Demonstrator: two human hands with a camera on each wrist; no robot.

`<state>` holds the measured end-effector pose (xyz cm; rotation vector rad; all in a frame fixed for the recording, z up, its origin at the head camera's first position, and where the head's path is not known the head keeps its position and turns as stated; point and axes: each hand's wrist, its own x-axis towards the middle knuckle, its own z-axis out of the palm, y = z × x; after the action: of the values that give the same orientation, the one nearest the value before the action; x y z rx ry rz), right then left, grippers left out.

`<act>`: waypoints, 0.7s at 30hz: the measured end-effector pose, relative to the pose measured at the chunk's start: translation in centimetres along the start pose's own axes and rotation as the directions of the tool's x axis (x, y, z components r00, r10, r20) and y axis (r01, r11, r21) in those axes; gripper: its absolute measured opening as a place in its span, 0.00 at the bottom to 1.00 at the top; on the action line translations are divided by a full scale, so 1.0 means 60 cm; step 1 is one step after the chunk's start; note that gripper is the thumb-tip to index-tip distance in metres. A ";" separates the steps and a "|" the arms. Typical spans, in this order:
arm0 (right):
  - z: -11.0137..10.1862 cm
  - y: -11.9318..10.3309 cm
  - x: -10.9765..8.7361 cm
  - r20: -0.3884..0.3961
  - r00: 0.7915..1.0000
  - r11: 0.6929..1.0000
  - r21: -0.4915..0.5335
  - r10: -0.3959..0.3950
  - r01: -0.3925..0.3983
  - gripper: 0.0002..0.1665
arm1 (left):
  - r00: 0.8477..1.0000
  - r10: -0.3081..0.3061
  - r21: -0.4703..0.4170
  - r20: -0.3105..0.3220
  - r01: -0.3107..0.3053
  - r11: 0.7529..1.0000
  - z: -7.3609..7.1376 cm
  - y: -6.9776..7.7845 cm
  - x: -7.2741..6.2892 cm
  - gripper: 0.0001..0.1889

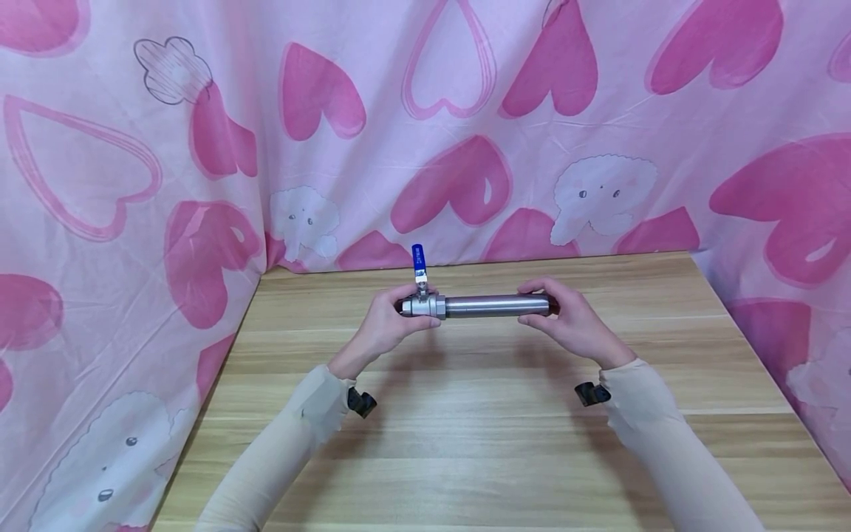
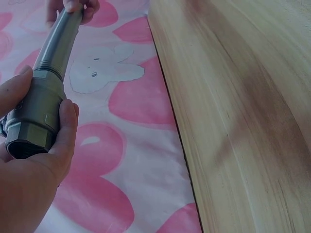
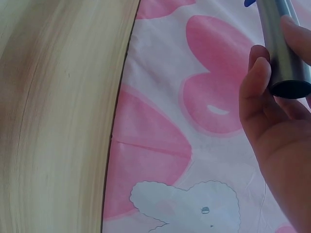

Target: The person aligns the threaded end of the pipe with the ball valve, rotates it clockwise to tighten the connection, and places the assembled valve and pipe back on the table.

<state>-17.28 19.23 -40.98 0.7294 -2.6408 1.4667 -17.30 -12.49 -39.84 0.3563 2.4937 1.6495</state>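
Note:
A metal ball valve [image 1: 420, 305] with a blue lever handle [image 1: 418, 260] is joined to a steel pipe [image 1: 495, 306], its threaded end sitting in the valve's hex end. The joined piece is held level above the table in the head view, handle pointing up and away. My left hand [image 1: 387, 318] grips the valve body [image 2: 35, 111], thumb and fingers on opposite sides. At the pipe's other end, my right hand [image 1: 573, 319] holds it between thumb and curled fingers. The pipe's open end [image 3: 290, 89] shows in the right wrist view.
Below the hands lies a wood-grain table [image 1: 465, 443]. A pink cloth [image 1: 372, 170] with hearts and white animal figures hangs along the back and both sides. Small black wrist cameras [image 1: 362, 403] are strapped at both cuffs.

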 end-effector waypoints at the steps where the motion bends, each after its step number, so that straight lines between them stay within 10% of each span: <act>1: 0.000 0.000 0.000 0.000 1.000 1.000 -0.006 0.000 0.000 0.24 | 1.000 0.000 0.001 -0.001 0.000 1.000 0.000 0.000 0.000 0.24; 21: 0.001 0.006 0.003 0.035 0.999 1.000 0.003 0.015 -0.015 0.16 | 1.000 0.018 -0.010 0.001 -0.018 1.000 -0.002 -0.007 0.002 0.23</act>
<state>-17.61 19.28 -41.25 0.7436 -2.6756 1.4757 -17.52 -12.72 -40.17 0.3793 2.4882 1.6670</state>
